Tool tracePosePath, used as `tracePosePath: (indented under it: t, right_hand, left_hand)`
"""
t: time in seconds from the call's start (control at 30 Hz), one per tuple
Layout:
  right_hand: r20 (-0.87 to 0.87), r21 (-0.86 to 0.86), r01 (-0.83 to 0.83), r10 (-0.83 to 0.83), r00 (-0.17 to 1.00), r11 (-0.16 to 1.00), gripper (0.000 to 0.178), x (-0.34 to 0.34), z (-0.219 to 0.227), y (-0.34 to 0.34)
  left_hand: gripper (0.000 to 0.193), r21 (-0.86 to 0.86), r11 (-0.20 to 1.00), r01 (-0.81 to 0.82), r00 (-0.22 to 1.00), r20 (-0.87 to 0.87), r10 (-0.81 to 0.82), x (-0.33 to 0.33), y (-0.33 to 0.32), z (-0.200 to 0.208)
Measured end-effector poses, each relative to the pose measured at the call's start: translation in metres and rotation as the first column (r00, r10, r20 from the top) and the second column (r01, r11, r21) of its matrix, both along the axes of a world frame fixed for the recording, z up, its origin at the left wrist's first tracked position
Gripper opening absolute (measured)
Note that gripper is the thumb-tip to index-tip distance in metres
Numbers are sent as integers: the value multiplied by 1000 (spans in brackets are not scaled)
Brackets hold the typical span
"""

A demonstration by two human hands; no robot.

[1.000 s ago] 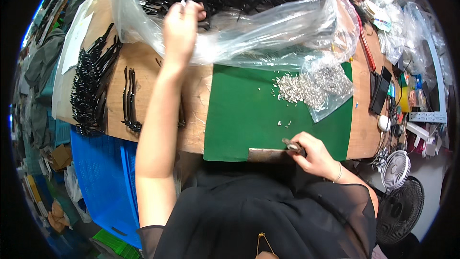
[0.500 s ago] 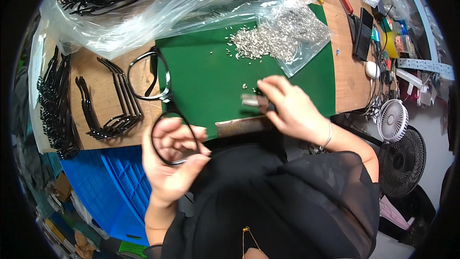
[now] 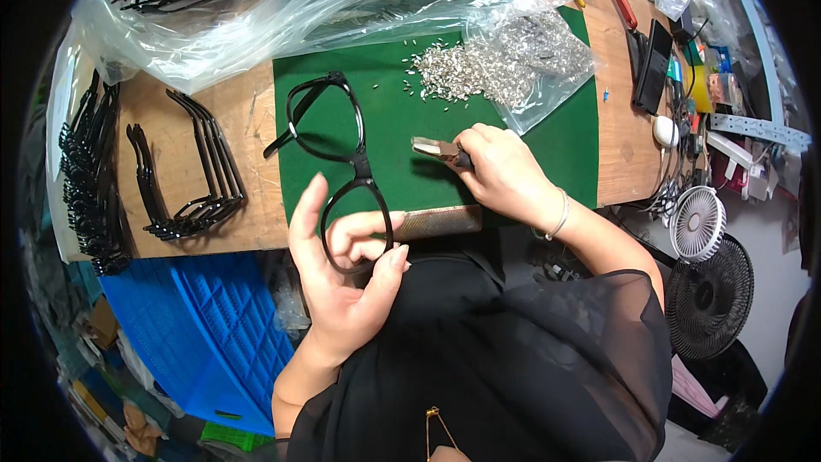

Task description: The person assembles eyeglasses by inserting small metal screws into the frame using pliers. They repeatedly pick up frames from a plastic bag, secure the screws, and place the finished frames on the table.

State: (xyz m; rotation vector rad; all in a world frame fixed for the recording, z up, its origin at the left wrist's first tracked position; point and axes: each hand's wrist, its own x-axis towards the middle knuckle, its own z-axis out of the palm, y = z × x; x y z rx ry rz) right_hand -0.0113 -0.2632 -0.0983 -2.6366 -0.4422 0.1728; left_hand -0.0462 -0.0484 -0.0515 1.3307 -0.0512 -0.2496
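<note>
A black eyeglass frame (image 3: 361,166) is pinched by its nearer rim in my left hand (image 3: 342,295), thumb and fingers closed on it. Its farther rim and one folded-in temple arm extend over the green mat (image 3: 389,124). My right hand (image 3: 506,173) is wrapped round a pair of pliers (image 3: 438,149); the metal jaws point left toward the frame, apart from it. Most of the pliers' handles are hidden in the palm. Beyond lies a heap of small silvery metal pieces (image 3: 446,74), partly inside a clear plastic bag (image 3: 547,64).
Several black eyeglass frames (image 3: 201,221) stand at the left beside a larger pile (image 3: 90,184). A big plastic sheet (image 3: 222,47) covers the back. Right are a phone (image 3: 652,68), cables and a white fan (image 3: 697,222). A blue crate (image 3: 201,334) sits below the table's left edge.
My left hand has moved right with the eyeglass frame, bringing it over the mat. The pliers have shifted slightly left and up in my right hand, nearer the frame.
</note>
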Motion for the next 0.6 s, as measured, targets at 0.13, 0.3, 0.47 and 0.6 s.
tracePosePath:
  t: [0.13,0.3,0.47,0.6]
  right_hand:
    - [-20,62,47,-46,999,997,16,-3,5,0]
    - [-334,475,268,-111,936,838,13,-12,51,14]
    - [-375,723,315,-34,926,615,11,-23,64,32]
    - [-328,748,306,-74,942,589,12,-25,58,37]
  left_hand:
    - [91,-39,999,35,993,113,-30,6,-7,-11]
    - [91,88,992,92,975,193,-107,8,-9,-9]
    - [93,151,989,-8,975,222,-26,3,-25,-4]
    - [93,313,949,-39,962,270,-50,1,-26,-1]
